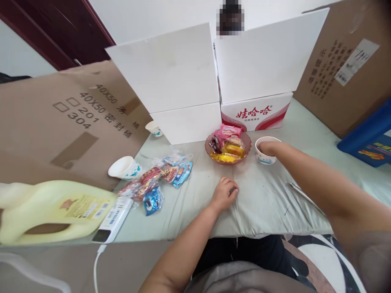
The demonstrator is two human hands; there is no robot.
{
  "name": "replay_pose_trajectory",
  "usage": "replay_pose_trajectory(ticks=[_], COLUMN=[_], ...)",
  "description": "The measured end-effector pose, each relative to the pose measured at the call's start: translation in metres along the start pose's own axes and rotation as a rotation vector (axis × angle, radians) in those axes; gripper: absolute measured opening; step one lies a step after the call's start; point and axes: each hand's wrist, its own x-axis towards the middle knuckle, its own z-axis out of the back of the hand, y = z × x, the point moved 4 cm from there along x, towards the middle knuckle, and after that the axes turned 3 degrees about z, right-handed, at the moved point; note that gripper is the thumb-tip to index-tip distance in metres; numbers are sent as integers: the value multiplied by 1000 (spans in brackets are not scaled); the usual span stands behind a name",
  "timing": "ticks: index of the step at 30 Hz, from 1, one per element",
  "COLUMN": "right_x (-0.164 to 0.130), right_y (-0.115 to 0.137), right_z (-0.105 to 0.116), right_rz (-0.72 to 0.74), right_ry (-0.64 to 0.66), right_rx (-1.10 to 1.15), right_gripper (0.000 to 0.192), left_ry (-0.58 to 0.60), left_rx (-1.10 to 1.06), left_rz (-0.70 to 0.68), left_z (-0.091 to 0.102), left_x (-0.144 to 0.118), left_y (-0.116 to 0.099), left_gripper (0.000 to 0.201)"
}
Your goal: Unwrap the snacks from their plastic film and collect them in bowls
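Note:
My left hand (225, 193) rests closed on the table cover, in front of the snack bowl. A small dark thing (232, 190) shows between its fingers, too small to name. My right hand (269, 148) reaches down into a white paper cup (266, 160) with a printed pattern, so its fingers are hidden. Left of that cup stands a pinkish translucent bowl (227, 160), filled with wrapped snacks. Among them are a pink packet (230, 131) and yellow packages (233, 149).
Several snack packets (153, 200) lie on the left, near a tilted paper cup (124, 167). A yellow jug (55, 203) and white power strip (114, 217) occupy the front left. White panels (183, 69) and cardboard boxes (345, 69) surround the table. A blue container (369, 140) stands right.

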Motion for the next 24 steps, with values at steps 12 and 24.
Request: replay_pose_trajectory(ticks=[12,24], right_x=[-162,-246], right_y=[-37,-47], right_z=[46,-10], right_rz=[396,340], right_ry=[16,-142], right_rx=[141,11], right_gripper=[25,19], left_ry=[-149,-318], left_rx=[720,662], left_rz=[568,740], left_z=[184,215], left_x=[55,76], left_y=[87,87], left_gripper=[79,31])
